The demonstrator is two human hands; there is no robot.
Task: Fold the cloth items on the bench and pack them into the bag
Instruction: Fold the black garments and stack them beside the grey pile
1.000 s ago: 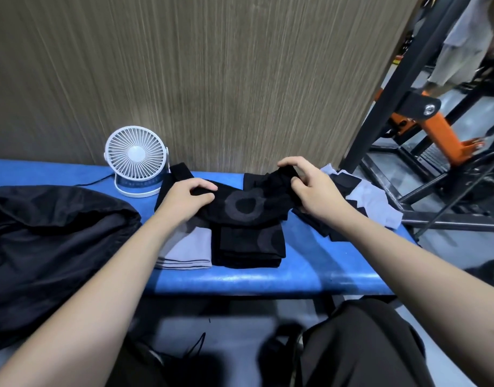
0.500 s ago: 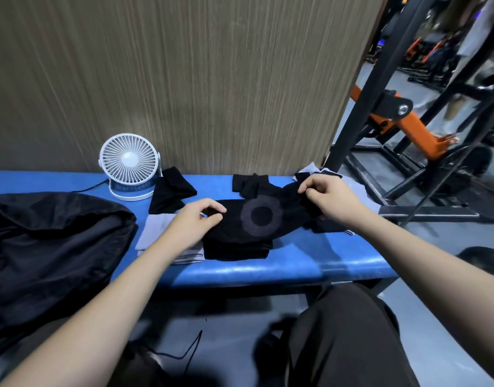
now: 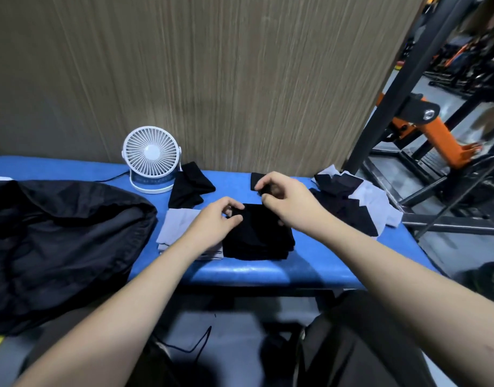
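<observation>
Both hands' fingers (image 3: 234, 209) apparently pinching black cloth (image 3: 257, 236), grip blurred, partly hidden.

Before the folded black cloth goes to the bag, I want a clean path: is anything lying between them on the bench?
Yes: the folded grey cloth lies directly between the black cloth and the bag. The fan stands farther back, off that line.

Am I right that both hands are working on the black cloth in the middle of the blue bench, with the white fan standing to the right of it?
Not quite: the head view shows the white fan to the left of the black cloth, at the back of the blue bench. The rest holds: the left hand and right hand are both on the cloth.
</observation>
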